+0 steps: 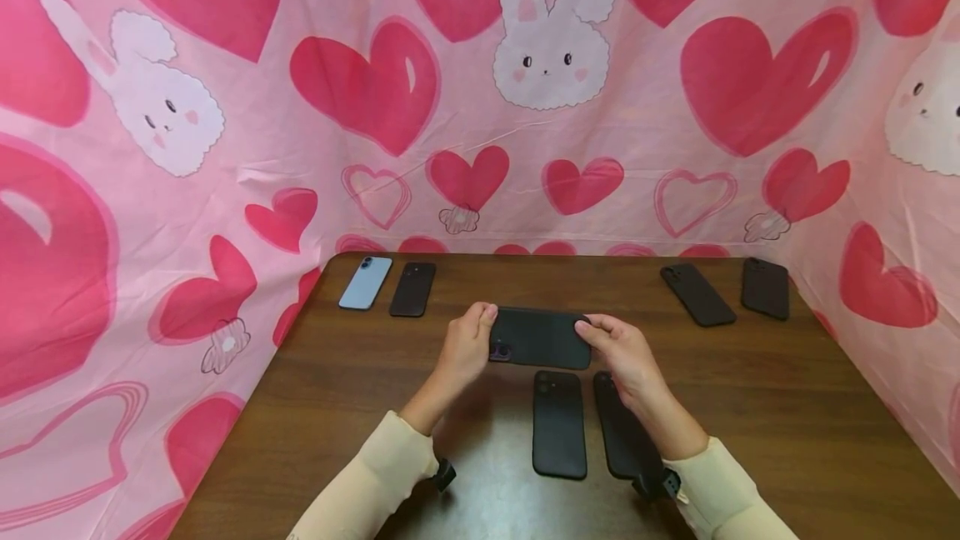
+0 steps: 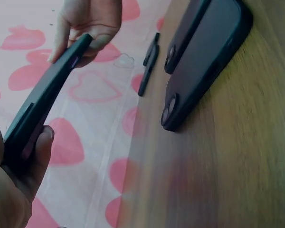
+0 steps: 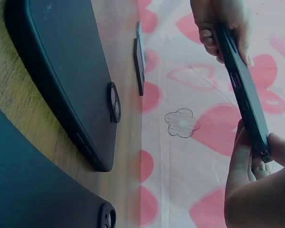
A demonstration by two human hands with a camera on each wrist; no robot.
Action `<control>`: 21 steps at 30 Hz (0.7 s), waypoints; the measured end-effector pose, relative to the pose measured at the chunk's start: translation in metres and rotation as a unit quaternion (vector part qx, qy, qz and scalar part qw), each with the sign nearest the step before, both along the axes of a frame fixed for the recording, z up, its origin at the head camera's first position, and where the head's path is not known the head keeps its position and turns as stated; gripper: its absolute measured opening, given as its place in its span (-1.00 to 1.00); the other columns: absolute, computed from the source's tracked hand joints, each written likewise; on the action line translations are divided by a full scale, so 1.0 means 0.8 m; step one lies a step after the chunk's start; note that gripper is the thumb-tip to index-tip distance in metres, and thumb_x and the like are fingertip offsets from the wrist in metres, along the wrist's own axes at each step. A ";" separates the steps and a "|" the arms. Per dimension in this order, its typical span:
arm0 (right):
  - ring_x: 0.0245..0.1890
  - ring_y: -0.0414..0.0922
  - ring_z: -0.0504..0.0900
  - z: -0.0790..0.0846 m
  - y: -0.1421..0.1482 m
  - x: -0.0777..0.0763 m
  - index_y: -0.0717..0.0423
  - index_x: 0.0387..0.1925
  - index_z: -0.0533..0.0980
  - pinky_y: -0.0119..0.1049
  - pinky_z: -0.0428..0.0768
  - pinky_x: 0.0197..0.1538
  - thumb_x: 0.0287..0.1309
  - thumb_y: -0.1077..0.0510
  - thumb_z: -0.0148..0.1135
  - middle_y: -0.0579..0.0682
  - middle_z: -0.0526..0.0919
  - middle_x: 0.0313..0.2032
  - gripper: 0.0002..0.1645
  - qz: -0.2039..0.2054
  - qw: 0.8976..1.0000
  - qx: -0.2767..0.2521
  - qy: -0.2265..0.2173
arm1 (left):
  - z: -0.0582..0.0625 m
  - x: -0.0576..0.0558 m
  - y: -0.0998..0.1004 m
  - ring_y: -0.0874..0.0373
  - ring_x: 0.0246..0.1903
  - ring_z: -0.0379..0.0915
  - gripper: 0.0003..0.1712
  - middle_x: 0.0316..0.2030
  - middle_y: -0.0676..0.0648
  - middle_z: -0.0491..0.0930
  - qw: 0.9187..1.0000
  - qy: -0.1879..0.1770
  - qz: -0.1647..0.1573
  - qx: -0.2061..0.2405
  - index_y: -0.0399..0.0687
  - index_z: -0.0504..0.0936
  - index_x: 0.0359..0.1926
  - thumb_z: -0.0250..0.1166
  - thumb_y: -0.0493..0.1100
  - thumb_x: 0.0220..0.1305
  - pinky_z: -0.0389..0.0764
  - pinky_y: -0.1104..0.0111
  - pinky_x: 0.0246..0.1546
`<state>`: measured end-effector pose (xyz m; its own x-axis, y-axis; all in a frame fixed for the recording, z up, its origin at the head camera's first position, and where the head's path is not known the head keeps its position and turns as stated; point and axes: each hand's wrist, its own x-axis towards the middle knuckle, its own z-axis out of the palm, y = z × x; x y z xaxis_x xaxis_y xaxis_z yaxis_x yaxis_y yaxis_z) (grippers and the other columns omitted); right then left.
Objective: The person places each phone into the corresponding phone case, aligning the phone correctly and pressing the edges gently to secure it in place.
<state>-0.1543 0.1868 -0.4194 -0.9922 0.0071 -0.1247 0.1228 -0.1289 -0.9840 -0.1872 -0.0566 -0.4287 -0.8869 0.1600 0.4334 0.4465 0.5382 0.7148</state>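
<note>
A phone in a dark case point(image 1: 543, 340) is held lengthwise in the air, above the middle of the table. My left hand point(image 1: 465, 344) grips its left end, beside the purple-tinted camera corner. At the other end my right hand point(image 1: 626, 357) pinches it, thumb on the upper face and fingers behind. In the right wrist view the case edge point(image 3: 242, 90) shows small cutouts with a hint of purple. Below the held phone lie two dark phones: one point(image 1: 558, 423) in plain sight, the other point(image 1: 615, 432) partly covered by my right hand and wrist.
On the brown wooden table point(image 1: 337, 423), a light blue phone point(image 1: 366, 283) and a dark phone point(image 1: 413, 290) lie at the back left. Two more dark phones, one slanted point(image 1: 697, 294) and one near the corner point(image 1: 766, 287), lie back right. A pink heart-print cloth point(image 1: 465, 123) hangs behind.
</note>
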 end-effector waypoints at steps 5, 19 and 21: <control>-0.40 -0.22 0.77 0.002 -0.005 0.002 0.29 -0.10 0.60 -0.38 0.64 -0.14 0.37 0.13 0.28 -0.16 0.78 -0.45 -0.74 -0.014 0.999 0.035 0.010 | 0.001 0.000 0.001 -0.11 -0.32 0.65 -0.66 -0.30 -0.26 0.71 0.999 0.023 0.009 -0.033 -0.32 0.59 -0.10 0.00 -0.13 0.60 0.65 0.01 -0.17; -0.41 -0.23 0.76 0.007 -0.008 0.000 0.40 0.01 0.53 -0.38 0.67 -0.21 0.39 0.14 0.27 -0.18 0.77 -0.43 -0.63 -0.018 0.999 0.032 0.023 | 0.001 -0.007 0.001 0.24 -0.51 0.51 -0.71 -0.50 -0.08 0.60 0.977 -0.107 -0.042 0.180 -0.31 0.56 -0.17 0.13 -0.11 0.54 0.54 0.41 -0.46; -0.41 -0.22 0.76 0.008 -0.008 0.001 0.39 0.02 0.53 -0.38 0.66 -0.19 0.39 0.12 0.27 -0.18 0.77 -0.43 -0.61 -0.017 0.999 0.030 0.021 | 0.001 -0.008 0.003 0.27 -0.52 0.50 -0.67 -0.51 -0.03 0.56 0.959 -0.147 -0.048 0.237 -0.36 0.54 -0.18 0.14 -0.10 0.54 0.52 0.45 -0.48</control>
